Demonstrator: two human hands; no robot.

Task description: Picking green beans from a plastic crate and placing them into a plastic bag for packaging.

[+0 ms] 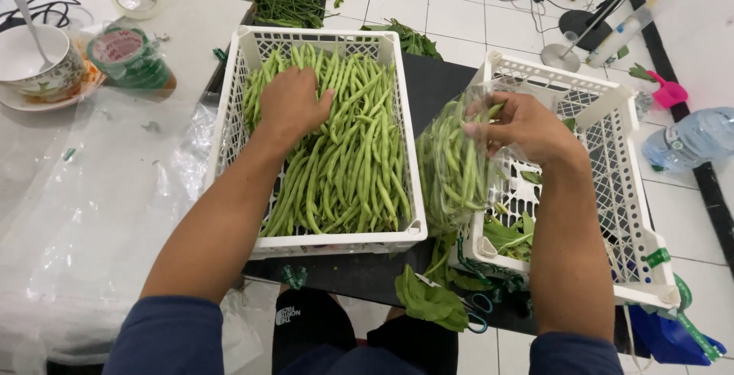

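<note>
**Sorting green beans by hand**

Lying in a thick pile, the beans [348,153] fill the white crate [229,115] — long, thin and bright green. Most point the same way, their long sides running from the near end of the crate to the far end. The left hand [290,103] rests flat on the pile, fingers curled into the beans. The right hand [520,126] pinches a clear bag [451,168] at its top — more beans stand upright inside it, between the two crates.

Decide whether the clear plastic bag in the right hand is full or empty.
Partly full: green beans show through the clear bag, which the right hand holds open at the top.
</note>
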